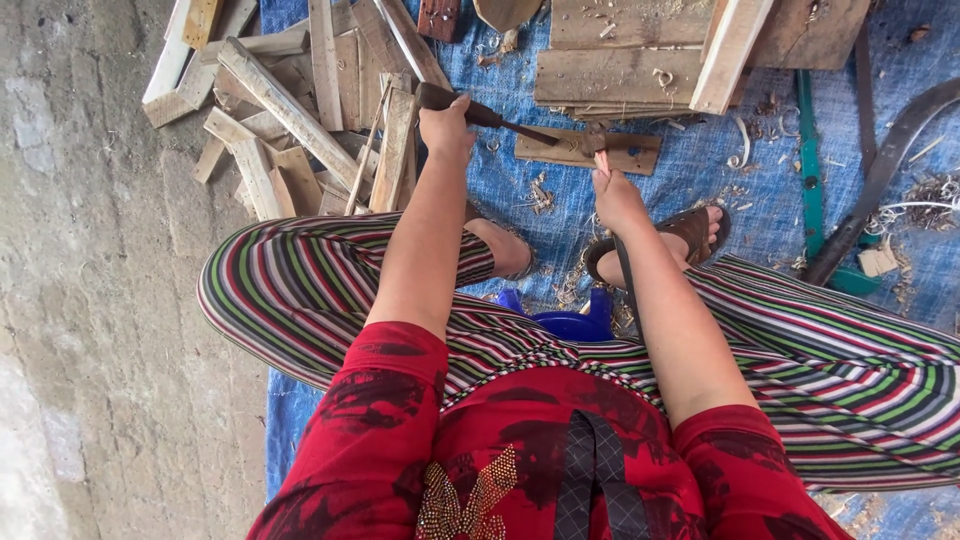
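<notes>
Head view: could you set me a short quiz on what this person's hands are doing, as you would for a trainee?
1. True or false: the left hand grips a dark-handled tool.
2. The right hand reaches its fingertips to which thing? A) a small board B) a green bucket C) a glass bottle
3. Fill in the colour: the small board lies on a ____ sheet.

Key: 1 true; 2 A; 3 blue.
</notes>
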